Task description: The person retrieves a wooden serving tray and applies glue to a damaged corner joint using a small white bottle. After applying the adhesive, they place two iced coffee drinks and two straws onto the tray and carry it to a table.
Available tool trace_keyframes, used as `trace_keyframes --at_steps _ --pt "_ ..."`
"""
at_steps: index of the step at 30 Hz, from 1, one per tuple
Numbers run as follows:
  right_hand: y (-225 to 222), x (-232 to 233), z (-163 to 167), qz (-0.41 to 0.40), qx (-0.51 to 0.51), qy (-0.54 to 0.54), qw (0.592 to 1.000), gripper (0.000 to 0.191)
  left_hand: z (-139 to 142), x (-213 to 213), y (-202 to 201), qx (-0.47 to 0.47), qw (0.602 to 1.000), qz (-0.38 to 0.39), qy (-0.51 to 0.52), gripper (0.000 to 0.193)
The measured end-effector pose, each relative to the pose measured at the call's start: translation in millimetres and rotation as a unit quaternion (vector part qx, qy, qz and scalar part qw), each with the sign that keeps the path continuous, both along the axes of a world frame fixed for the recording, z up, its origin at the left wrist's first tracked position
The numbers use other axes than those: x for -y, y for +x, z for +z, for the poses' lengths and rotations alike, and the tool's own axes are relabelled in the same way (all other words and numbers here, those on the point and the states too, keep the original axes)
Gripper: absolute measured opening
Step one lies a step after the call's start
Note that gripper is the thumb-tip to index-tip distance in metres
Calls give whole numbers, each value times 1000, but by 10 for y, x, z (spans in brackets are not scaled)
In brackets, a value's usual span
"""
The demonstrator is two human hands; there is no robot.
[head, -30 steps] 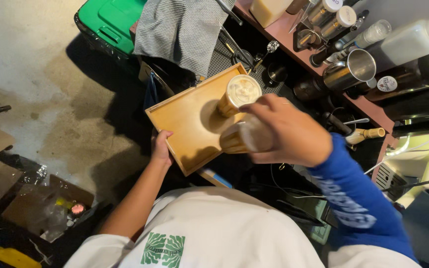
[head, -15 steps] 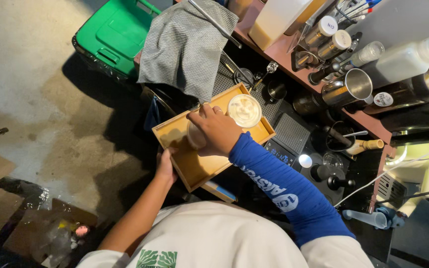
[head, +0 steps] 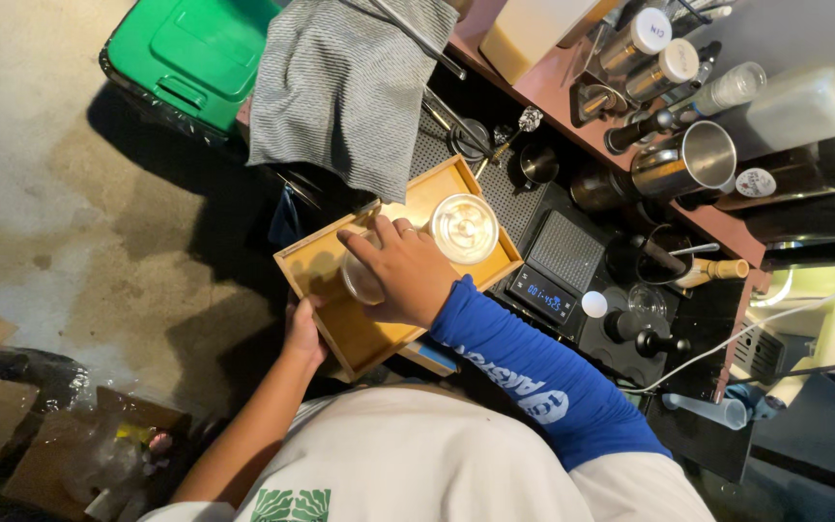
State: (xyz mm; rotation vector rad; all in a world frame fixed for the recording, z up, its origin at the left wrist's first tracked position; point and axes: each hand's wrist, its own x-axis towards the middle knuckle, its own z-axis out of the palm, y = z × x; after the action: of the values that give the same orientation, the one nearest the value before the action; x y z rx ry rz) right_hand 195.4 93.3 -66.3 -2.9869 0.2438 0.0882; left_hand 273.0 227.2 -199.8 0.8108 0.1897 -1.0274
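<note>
My left hand grips the near edge of a wooden tray and holds it level over the counter edge. A clear plastic cup with a pale iced drink stands at the tray's far right end. My right hand, in a blue sleeve, is closed around a second clear cup and rests it on the tray, left of the first cup. My fingers hide most of that cup.
A grey towel hangs just beyond the tray. A digital scale, metal jugs, shakers and bottles crowd the dark counter on the right. A green bin stands on the concrete floor at the upper left, boxes and bags at the lower left.
My right hand has carried the second cup down from above the tray and set it on the tray's left part. My left hand has kept hold of the tray.
</note>
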Motion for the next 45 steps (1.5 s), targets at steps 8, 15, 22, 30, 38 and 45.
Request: trace_keyframes --at_steps 8,15,22,30,38,45 --pt "-225 1019 691 -83 224 187 953 48 -48 17 17 -5 1000 23 14 50" --pt "321 2020 105 -174 131 68 974 36 -81 35 13 -26 998 26 56 48" --pt "548 1834 42 -190 132 102 968 13 -77 86 32 -11 998 38 44 51" --pt "1176 1858 487 -39 293 35 955 11 -105 129 61 -3 998 34 54 50" --pt "1531 1839 358 -92 216 -78 969 12 -131 113 45 7 997 41 69 50" --pt "279 1335 878 92 311 -37 945 27 -50 67 7 -12 998 20 53 49"
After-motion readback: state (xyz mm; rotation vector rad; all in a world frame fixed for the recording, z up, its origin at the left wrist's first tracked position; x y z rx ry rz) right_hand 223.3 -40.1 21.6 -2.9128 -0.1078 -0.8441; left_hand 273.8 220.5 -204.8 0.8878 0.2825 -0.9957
